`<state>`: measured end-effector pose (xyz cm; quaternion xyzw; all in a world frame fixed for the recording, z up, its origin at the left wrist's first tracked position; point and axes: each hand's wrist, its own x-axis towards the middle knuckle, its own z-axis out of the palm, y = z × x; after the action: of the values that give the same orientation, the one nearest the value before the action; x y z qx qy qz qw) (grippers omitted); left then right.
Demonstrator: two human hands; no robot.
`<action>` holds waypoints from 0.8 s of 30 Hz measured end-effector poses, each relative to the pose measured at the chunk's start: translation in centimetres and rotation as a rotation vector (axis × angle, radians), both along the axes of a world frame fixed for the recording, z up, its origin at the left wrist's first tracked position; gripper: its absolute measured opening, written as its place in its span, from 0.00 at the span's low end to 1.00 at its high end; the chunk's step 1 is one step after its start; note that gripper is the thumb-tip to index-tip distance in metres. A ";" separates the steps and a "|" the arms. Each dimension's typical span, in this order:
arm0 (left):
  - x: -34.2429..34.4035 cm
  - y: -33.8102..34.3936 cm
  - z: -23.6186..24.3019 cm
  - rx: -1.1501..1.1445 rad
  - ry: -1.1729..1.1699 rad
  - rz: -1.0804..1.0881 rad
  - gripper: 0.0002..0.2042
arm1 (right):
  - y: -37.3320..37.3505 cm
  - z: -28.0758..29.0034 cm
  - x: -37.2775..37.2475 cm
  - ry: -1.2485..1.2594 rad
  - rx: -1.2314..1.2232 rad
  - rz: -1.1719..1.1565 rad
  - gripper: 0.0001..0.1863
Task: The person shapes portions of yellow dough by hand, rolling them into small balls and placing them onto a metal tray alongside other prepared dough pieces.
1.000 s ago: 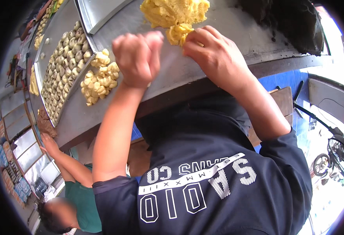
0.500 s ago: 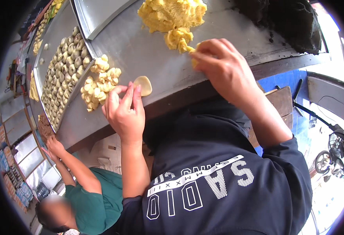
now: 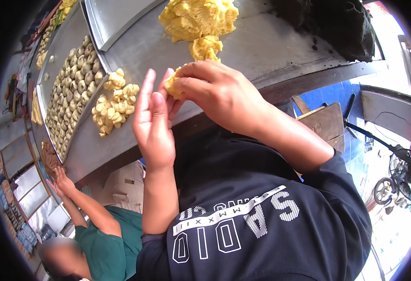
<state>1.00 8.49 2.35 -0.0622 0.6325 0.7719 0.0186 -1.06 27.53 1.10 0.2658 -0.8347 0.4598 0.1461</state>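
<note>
My right hand [image 3: 224, 91] pinches a small lump of yellow paste [image 3: 172, 86] between its thumb and fingers. Close against that lump is my left hand [image 3: 156, 124], raised with its fingers stretched out and the thumb apart. The pale flat round of dough seen earlier is now hidden, so I cannot tell whether it lies on the left fingers. Beyond my hands sits a big mound of yellow paste [image 3: 198, 18], with a smaller clump of paste [image 3: 206, 48] at its near side. Left of my left hand, pale dough pieces [image 3: 114, 110] lie heaped on the metal table [image 3: 142, 51].
A tray of round filled dough balls [image 3: 74, 84] stands at the left, beside a metal tray [image 3: 114, 23]. A dark mass [image 3: 327, 28] covers the far right of the table. At lower left, a co-worker in green [image 3: 109, 239] works by a brown mass [image 3: 51, 157].
My right hand has come left from the paste clump to my left hand, bringing a yellow lump. The left fingers have straightened from their pinch on the dough round, which is now out of sight.
</note>
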 end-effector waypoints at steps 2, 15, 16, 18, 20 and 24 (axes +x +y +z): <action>-0.6 -1.5 -0.9 -0.148 0.099 -0.023 0.25 | 0.2 0.4 -0.2 0.021 -0.132 -0.001 0.09; -3.0 -2.2 -1.9 -0.834 0.589 -0.414 0.27 | 1.0 0.9 -0.4 -0.063 -0.057 0.288 0.12; -3.1 -2.4 -1.9 -0.749 0.565 -0.455 0.28 | 0.8 0.9 -0.4 -0.101 -0.127 0.181 0.19; -2.5 -3.0 -1.7 -0.735 0.471 -0.523 0.29 | 0.2 0.9 -0.5 -0.130 -0.101 0.124 0.20; -2.1 -2.9 -2.0 -0.716 0.376 -0.594 0.29 | -0.6 0.3 -0.7 -0.162 0.004 0.069 0.19; -2.1 -3.0 -2.9 -0.767 0.491 -0.415 0.31 | -1.2 1.7 -0.1 -0.016 0.045 0.034 0.14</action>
<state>-1.06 5.46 -0.52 0.2462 0.8554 0.4557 -0.0019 -1.16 26.35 2.83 0.2796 -0.8413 0.4454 0.1252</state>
